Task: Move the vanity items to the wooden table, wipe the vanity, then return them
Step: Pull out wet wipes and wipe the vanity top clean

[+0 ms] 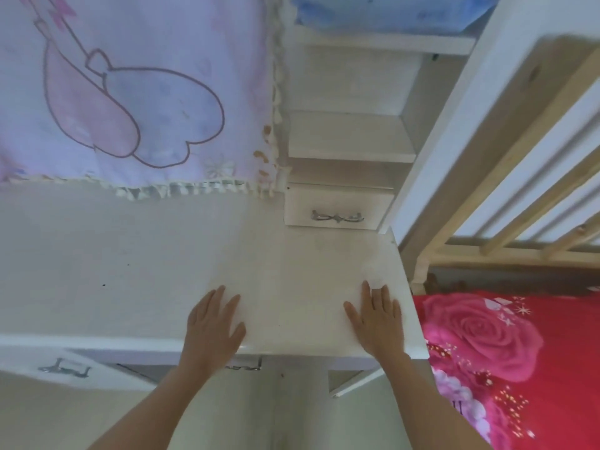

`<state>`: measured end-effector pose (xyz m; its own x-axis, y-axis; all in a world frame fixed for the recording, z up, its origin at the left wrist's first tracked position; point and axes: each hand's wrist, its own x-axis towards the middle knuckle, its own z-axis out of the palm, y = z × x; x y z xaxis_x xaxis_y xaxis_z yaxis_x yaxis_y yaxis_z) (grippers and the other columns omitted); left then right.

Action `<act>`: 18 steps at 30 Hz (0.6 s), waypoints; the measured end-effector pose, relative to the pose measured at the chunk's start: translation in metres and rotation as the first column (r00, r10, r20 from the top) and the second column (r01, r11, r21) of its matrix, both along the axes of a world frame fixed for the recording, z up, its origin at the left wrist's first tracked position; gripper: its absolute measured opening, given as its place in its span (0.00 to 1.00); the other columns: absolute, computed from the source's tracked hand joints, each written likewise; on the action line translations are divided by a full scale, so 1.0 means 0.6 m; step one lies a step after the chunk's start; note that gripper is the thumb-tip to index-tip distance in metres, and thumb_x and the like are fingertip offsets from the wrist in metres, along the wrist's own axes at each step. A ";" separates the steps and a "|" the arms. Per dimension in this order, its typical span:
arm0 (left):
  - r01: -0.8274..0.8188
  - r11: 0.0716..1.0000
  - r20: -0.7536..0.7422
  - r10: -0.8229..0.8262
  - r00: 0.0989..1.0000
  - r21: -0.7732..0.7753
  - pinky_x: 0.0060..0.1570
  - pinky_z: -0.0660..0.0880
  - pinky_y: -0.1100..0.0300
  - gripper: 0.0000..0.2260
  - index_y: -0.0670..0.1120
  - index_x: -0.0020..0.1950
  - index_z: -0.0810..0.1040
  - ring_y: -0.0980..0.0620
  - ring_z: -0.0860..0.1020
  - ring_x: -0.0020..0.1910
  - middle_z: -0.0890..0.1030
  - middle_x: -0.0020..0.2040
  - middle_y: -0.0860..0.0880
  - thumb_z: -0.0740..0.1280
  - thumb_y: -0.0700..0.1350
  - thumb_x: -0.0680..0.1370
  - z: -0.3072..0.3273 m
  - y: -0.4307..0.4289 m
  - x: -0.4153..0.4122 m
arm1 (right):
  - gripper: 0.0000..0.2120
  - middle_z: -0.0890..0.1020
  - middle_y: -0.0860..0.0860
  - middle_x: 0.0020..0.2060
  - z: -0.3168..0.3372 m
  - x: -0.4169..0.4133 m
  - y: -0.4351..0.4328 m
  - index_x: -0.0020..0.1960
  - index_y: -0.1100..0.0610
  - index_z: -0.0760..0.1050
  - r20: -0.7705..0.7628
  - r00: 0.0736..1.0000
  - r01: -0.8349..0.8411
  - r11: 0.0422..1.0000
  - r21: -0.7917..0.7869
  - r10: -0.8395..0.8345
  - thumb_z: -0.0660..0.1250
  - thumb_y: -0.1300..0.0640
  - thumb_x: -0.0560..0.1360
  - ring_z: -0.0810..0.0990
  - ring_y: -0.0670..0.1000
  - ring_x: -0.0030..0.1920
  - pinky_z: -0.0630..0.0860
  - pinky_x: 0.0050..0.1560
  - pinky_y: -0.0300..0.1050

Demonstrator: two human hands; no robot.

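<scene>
White vanity top [130, 271] under both hands. Left hand [212, 323] lies flat near the front edge, fingers straight and a bit spread, gripping nothing. Right hand [378, 319] is also flat, near the right front corner, fingers straight. A pale patch [376, 284] sits at its fingertips; it blends with the top, so cannot tell if it is a wipe or glare. Both forearms run off the bottom edge. Dark specks [104, 285] mark the top left of the hands.

Below the front edge, a lower handle [65, 371] is blurred; a second one [243, 367] is mostly hidden behind the left forearm. At the back right a small drawer [337, 203] rests on the top, with open shelves [350, 134] above it. A blue pack [389, 11] on the highest shelf is cut off by the frame, print unreadable. A pink-and-lilac cloth [130, 92] hangs over the back left, hiding whatever is behind it. To the right are a wooden rail [519, 190] and a red rose blanket [487, 336], both cut off.
</scene>
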<state>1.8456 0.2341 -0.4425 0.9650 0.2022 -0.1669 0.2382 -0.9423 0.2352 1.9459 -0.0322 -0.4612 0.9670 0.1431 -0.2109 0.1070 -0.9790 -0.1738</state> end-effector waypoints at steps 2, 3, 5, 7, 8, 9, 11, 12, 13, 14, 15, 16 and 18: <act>-0.050 0.998 0.054 0.053 0.997 -0.045 0.52 0.73 0.38 0.26 0.40 0.58 0.78 0.33 0.74 0.59 0.76 0.60 0.35 0.53 0.54 0.71 0.013 0.010 -0.001 | 0.40 0.51 0.55 0.75 0.009 0.022 -0.003 0.75 0.57 0.43 -0.044 0.997 0.059 0.998 -0.007 -0.059 0.36 0.32 0.73 0.44 0.55 0.75 0.44 0.74 0.54; -0.064 0.997 0.083 0.067 0.994 -0.034 0.51 0.72 0.38 0.26 0.40 0.58 0.78 0.33 0.74 0.59 0.76 0.60 0.34 0.53 0.54 0.71 0.016 0.018 -0.007 | 0.35 0.51 0.55 0.75 0.013 0.027 0.001 0.75 0.57 0.43 -0.063 0.995 0.071 0.997 -0.014 -0.072 0.41 0.36 0.77 0.43 0.55 0.75 0.43 0.74 0.54; -0.108 0.994 0.103 0.109 0.989 -0.017 0.49 0.73 0.38 0.25 0.41 0.57 0.79 0.32 0.75 0.57 0.77 0.59 0.35 0.54 0.54 0.71 0.020 0.045 -0.031 | 0.36 0.52 0.56 0.75 0.012 0.026 0.029 0.75 0.58 0.43 -0.041 0.999 0.009 1.000 -0.025 -0.010 0.39 0.36 0.76 0.44 0.55 0.75 0.44 0.73 0.54; -0.196 0.980 0.142 0.200 0.969 -0.041 0.52 0.72 0.38 0.25 0.41 0.58 0.78 0.33 0.74 0.59 0.76 0.61 0.35 0.54 0.54 0.71 0.026 0.076 -0.066 | 0.46 0.59 0.58 0.73 0.016 -0.004 0.095 0.75 0.60 0.50 -0.021 0.991 -0.133 0.991 -0.014 0.133 0.25 0.32 0.70 0.54 0.58 0.74 0.53 0.72 0.55; -0.261 0.964 0.180 0.267 0.947 -0.057 0.56 0.70 0.38 0.25 0.41 0.60 0.77 0.34 0.71 0.63 0.73 0.64 0.36 0.55 0.54 0.72 0.028 0.091 -0.087 | 0.48 0.67 0.60 0.69 0.014 -0.029 0.137 0.73 0.61 0.57 -0.048 0.975 -0.218 0.976 -0.001 0.218 0.23 0.32 0.70 0.63 0.59 0.71 0.62 0.68 0.56; -0.335 0.939 0.191 0.343 0.920 -0.075 0.61 0.66 0.40 0.23 0.42 0.64 0.74 0.36 0.66 0.67 0.70 0.67 0.37 0.58 0.53 0.74 0.033 0.106 -0.111 | 0.45 0.73 0.59 0.64 0.006 -0.058 0.178 0.69 0.60 0.64 -0.047 0.957 -0.284 0.958 0.024 0.285 0.26 0.34 0.73 0.71 0.59 0.66 0.70 0.62 0.57; -0.451 0.886 0.186 0.464 0.866 -0.109 0.67 0.59 0.43 0.21 0.43 0.68 0.70 0.40 0.58 0.72 0.63 0.72 0.41 0.64 0.47 0.76 0.039 0.137 -0.168 | 0.39 0.75 0.57 0.64 -0.009 -0.113 0.257 0.68 0.59 0.66 -0.024 0.889 -0.453 0.887 0.094 0.457 0.32 0.35 0.76 0.74 0.58 0.64 0.73 0.58 0.55; -0.490 0.865 0.200 0.501 0.842 -0.107 0.68 0.58 0.43 0.22 0.43 0.69 0.69 0.41 0.57 0.72 0.61 0.73 0.41 0.66 0.45 0.75 0.041 0.154 -0.200 | 0.38 0.74 0.55 0.65 -0.015 -0.135 0.297 0.69 0.57 0.65 -0.039 0.847 -0.524 0.845 0.108 0.530 0.32 0.35 0.76 0.73 0.57 0.65 0.72 0.60 0.53; -0.535 0.838 0.204 0.546 0.813 -0.107 0.68 0.58 0.43 0.22 0.43 0.68 0.69 0.40 0.57 0.72 0.61 0.73 0.41 0.67 0.44 0.75 0.047 0.170 -0.234 | 0.37 0.75 0.54 0.64 -0.009 -0.157 0.334 0.68 0.56 0.67 -0.051 0.812 -0.572 0.810 0.129 0.581 0.33 0.36 0.76 0.75 0.55 0.63 0.74 0.58 0.51; -0.592 0.799 0.211 0.600 0.772 -0.105 0.67 0.59 0.42 0.22 0.43 0.68 0.70 0.39 0.57 0.72 0.62 0.72 0.40 0.67 0.44 0.74 0.054 0.184 -0.270 | 0.35 0.77 0.52 0.62 -0.002 -0.179 0.366 0.66 0.55 0.69 -0.061 0.764 -0.632 0.765 0.124 0.642 0.34 0.37 0.77 0.77 0.54 0.61 0.75 0.56 0.49; -0.656 0.748 0.207 0.661 0.721 -0.105 0.66 0.60 0.40 0.21 0.42 0.66 0.71 0.38 0.59 0.70 0.63 0.71 0.39 0.67 0.46 0.74 0.061 0.198 -0.309 | 0.35 0.77 0.53 0.62 0.005 -0.202 0.398 0.66 0.56 0.69 -0.098 0.701 -0.697 0.708 0.114 0.706 0.35 0.38 0.77 0.77 0.53 0.61 0.75 0.56 0.50; -0.708 0.698 0.210 0.712 0.671 -0.104 0.64 0.61 0.39 0.22 0.41 0.65 0.73 0.36 0.60 0.69 0.65 0.70 0.38 0.64 0.50 0.74 0.072 0.208 -0.351 | 0.36 0.73 0.55 0.66 0.014 -0.228 0.430 0.69 0.57 0.65 -0.162 0.608 -0.766 0.628 0.138 0.777 0.35 0.37 0.76 0.72 0.54 0.66 0.71 0.62 0.51; -0.787 0.610 0.236 0.781 0.578 -0.092 0.65 0.61 0.40 0.27 0.42 0.66 0.72 0.36 0.59 0.70 0.64 0.71 0.38 0.56 0.57 0.73 0.094 0.219 -0.440 | 0.42 0.58 0.55 0.74 0.024 -0.302 0.490 0.75 0.57 0.50 -0.153 0.329 -0.914 0.355 0.196 0.932 0.31 0.34 0.69 0.53 0.55 0.74 0.53 0.72 0.53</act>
<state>1.5818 0.3657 -0.3859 0.4343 0.8995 0.0479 0.8286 -0.4198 0.3704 1.7644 0.2620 -0.4467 0.1371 0.9359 -0.3246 0.8890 -0.2608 -0.3765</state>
